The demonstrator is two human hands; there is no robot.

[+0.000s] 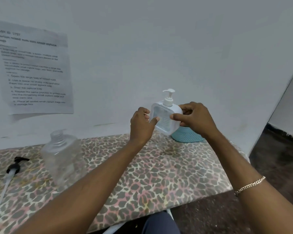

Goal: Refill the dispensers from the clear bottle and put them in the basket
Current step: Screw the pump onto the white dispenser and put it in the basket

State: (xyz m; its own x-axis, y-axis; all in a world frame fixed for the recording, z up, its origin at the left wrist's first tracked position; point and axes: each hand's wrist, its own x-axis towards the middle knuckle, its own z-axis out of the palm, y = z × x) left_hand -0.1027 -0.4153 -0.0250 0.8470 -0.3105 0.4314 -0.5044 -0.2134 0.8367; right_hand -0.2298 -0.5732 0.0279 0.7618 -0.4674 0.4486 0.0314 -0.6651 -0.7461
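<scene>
While left hand [140, 122] and right hand [195, 119] are pinching dispenser [164, 119] sides, you're wanting it upright, going into basket [188, 136] below right fingers.

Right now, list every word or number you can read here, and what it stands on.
On the paper: "TASK ID", number blurred.
Same paper: "Portion mixed nuts into small ziplock bags".
Same paper: "Seal the ziplock bag"; the rest is too blurred.
Label on the dispenser: too blurred to read.
</scene>
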